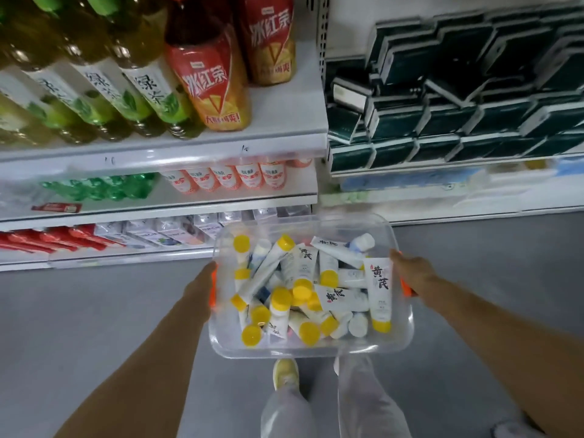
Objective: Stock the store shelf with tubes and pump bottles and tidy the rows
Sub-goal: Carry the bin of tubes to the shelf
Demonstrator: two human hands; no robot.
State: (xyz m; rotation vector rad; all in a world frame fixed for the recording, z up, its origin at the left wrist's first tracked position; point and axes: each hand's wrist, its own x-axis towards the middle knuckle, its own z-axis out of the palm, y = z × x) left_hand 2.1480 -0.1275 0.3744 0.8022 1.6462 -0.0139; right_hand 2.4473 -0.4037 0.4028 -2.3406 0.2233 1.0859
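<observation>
Flanking the tube-filled bin [401,330]: tea bottles [202,80], dark boxes [442,115], grey floor [94,311].

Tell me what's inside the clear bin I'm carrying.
The clear bin holds a loose pile of white tubes, most with yellow caps, a few with white caps. Tubes lower in the pile are covered, so the count is unclear.

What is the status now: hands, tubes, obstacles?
Both hands, left and right, hold clear bin by its sides. Tubes piled loose inside. Nothing blocking the way.
</observation>
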